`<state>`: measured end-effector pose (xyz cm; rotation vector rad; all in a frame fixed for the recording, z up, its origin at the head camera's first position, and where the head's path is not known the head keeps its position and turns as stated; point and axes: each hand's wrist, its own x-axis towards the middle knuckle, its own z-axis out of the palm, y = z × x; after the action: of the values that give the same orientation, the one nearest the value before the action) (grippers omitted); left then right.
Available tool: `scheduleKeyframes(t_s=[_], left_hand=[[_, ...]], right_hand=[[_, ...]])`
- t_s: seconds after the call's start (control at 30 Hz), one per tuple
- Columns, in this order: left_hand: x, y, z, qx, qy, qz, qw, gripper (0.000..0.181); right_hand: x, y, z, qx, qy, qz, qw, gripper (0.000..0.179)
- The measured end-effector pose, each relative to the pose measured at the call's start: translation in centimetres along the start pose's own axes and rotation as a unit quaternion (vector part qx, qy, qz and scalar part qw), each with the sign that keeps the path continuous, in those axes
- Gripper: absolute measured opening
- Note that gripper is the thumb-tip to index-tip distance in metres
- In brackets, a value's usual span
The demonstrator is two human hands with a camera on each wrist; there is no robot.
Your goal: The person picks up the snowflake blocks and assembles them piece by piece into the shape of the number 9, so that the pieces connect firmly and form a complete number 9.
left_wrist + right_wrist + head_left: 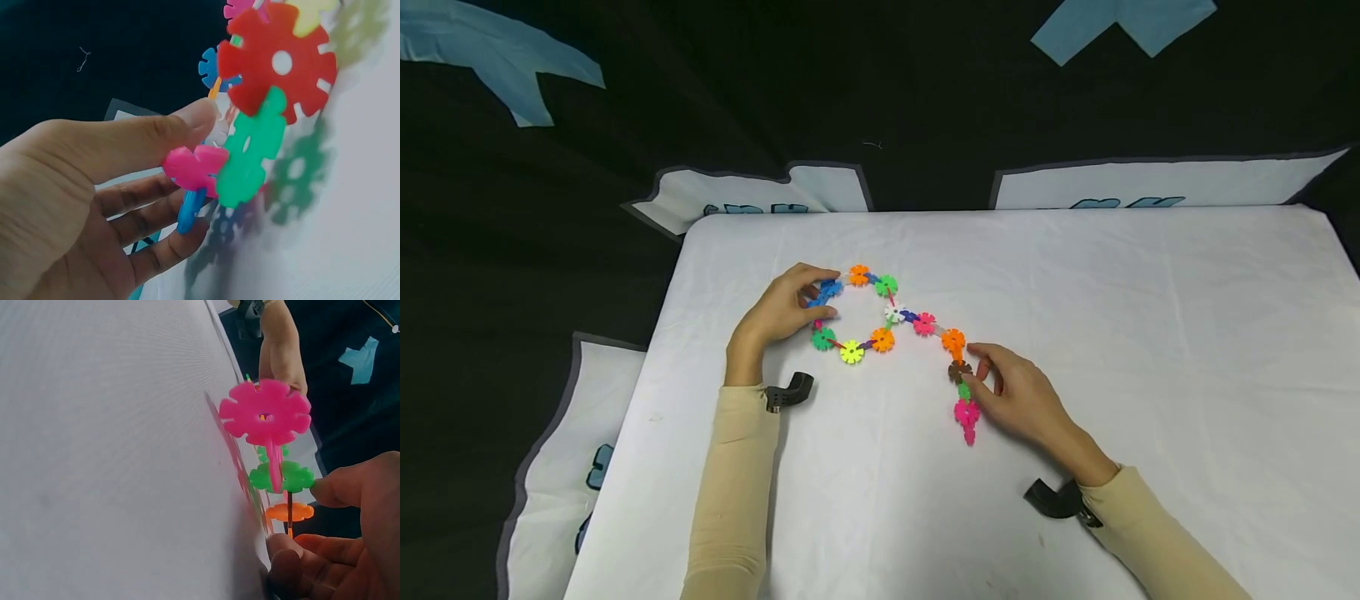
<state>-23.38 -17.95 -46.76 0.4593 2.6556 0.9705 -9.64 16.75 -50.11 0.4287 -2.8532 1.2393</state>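
Observation:
A chain of interlocking plastic snowflake discs (852, 353) in many colours lies on the white table. Its left part forms a ring, and a tail runs right and bends toward the person. My left hand (782, 307) holds the ring's left side by the blue discs (831, 287). In the left wrist view its thumb and fingers lie around a pink disc (190, 167) and a blue disc (190, 211), beside a green one (247, 159). My right hand (1018, 396) grips the tail around the brown disc (958, 372). In the right wrist view its thumb touches a green disc (295, 477).
A white cloth covers the table (1150, 333). Behind it hangs a dark curtain (880, 100) with light blue shapes. Each sleeved wrist wears a black camera mount, such as the left mount (790, 392). The tail ends in pink discs (967, 412) near the right hand.

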Motion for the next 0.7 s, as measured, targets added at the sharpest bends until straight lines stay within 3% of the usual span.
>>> scheduleKeyframes(t_s=[0.17, 0.33, 0.43, 0.57, 0.7], left_hand=[[0.0, -0.1, 0.0, -0.013, -0.002, 0.007, 0.9999, 0.058], [-0.4, -1.1, -0.5, -0.046, 0.02, 0.019, 0.9985, 0.054], [-0.7, -1.6, -0.9, -0.065, 0.024, 0.005, 0.9976, 0.049], [-0.8, -1.7, -1.1, -0.07, 0.006, -0.021, 0.9973, 0.048], [-0.8, -1.7, -1.2, -0.06, -0.008, -0.022, 0.9979, 0.045]], right_hand=[[0.0, 0.0, 0.0, -0.001, 0.0, 0.005, 1.0, 0.042], [0.0, 0.1, 0.0, 0.002, -0.006, 0.017, 0.9998, 0.044], [0.1, 0.2, 0.1, 0.002, -0.009, 0.017, 0.9998, 0.042], [0.2, 0.1, 0.0, -0.004, -0.018, 0.02, 0.9996, 0.042], [0.2, -0.1, 0.0, -0.006, -0.033, 0.028, 0.9991, 0.045]])
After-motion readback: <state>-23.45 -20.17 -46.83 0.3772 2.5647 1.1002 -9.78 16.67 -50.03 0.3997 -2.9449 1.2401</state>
